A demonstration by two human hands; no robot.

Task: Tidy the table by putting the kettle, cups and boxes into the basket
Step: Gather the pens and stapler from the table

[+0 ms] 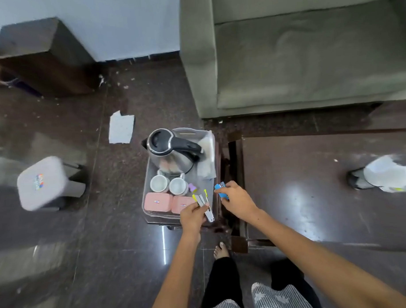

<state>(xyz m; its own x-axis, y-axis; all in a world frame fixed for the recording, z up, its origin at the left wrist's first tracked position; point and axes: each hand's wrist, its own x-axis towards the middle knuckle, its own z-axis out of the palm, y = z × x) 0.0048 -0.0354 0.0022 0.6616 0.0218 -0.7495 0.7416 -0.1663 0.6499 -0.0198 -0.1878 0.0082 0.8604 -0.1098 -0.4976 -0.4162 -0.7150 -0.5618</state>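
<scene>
I see the kettle (pixel 172 152) standing upright at the far end of the clear basket (pixel 209 139), its spout pointing left and its black handle running out to the right, so its long axis lies across the basket. Just nearer to me two white cups (pixel 169 184) sit side by side, mouths up, and nearer again two pink boxes (pixel 168 201) lie flat next to each other along the basket's near wall. A small purple thing (pixel 193 187) sits just right of the cups; I cannot tell what it is. My left hand (pixel 192 217) is closed around a silver stapler-like tool (pixel 205 206) with yellow-green tips, held over the near right corner of the basket. My right hand (pixel 237 200) is curled around a small blue object (pixel 221 191), just right of the basket's rim. The dark worktop (pixel 313 184) lies to the right
</scene>
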